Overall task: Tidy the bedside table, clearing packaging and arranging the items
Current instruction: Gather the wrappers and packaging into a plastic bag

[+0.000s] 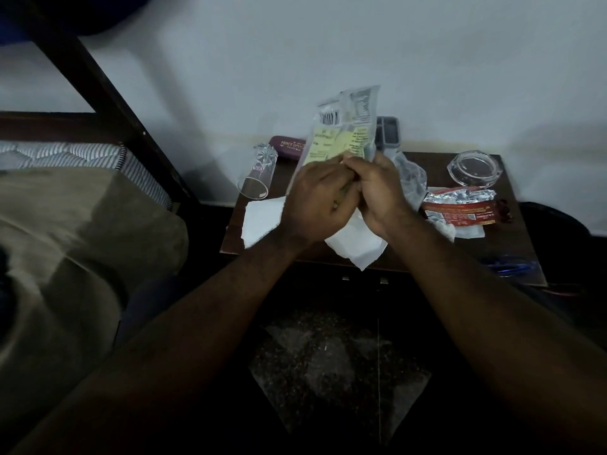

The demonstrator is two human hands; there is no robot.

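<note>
Above the dark wooden bedside table (512, 244), my left hand (317, 201) and my right hand (381, 192) meet and both pinch the lower edge of a clear plastic wrapper with a yellow label and barcode (341, 133), held upright. White paper (358, 247) lies on the table under my hands, and a second white sheet (259, 218) lies to their left. A red and silver foil wrapper (460, 205) rests at the right. Crumpled clear plastic (410, 178) sits just behind my right hand.
A drinking glass (256, 174) lies on its side at the table's back left, by a maroon spectacle case (287, 146). A glass ashtray (474, 169) stands at the back right, a dark box (389, 133) at the wall, a blue object (507, 264) near the front right. The bed (82, 198) is left.
</note>
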